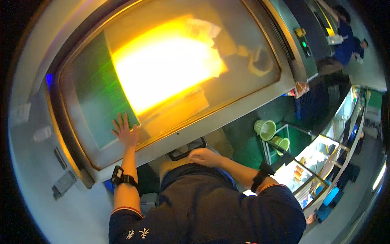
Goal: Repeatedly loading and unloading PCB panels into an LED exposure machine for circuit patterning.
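Head view: left hand flat, fingers spread, pressing green sheet under glowing window; right hand curled over black handle just below.

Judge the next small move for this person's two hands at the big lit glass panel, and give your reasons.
Probably pull the black handle with the right hand, which rests beside it, while the left hand lies flat, fingers spread, steadying the green sheet on the glass panel.
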`<state>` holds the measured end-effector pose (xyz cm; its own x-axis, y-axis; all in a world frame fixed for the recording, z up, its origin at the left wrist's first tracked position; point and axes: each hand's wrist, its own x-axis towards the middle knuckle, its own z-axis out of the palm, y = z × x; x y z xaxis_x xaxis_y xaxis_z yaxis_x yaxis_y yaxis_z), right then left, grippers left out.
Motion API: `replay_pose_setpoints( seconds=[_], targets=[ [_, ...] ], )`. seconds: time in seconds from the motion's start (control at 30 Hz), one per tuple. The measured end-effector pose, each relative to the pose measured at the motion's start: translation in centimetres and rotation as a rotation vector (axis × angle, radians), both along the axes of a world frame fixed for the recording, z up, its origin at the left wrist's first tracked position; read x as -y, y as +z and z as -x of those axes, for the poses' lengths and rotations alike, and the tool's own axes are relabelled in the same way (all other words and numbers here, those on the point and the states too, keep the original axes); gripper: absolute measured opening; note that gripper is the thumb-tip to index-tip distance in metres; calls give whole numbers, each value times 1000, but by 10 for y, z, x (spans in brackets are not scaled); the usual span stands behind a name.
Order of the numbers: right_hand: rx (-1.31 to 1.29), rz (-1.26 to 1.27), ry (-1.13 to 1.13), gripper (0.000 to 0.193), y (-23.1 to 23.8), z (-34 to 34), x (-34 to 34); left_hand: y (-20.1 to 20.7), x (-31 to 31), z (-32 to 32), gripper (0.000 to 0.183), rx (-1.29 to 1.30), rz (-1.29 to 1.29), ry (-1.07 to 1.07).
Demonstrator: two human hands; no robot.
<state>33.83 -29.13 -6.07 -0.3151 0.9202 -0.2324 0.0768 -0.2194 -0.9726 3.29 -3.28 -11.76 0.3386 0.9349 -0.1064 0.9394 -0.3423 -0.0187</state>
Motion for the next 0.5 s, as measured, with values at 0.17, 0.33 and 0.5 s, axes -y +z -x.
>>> replay_pose_setpoints(
  seconds=[0.17, 0.33, 0.5],
  targets=[
    [664, 227, 133, 34, -60, -66, 17, -7, 6, 15, 68, -11, -33, 26],
    [704, -71, -545, 36, -177, -80, -44, -5, 7, -2, 73, 78, 30, 49],
    [345, -8, -738, 36, -239, -40, -31, 2, 15, -14, 84, -54, 156, -377]
  ],
)
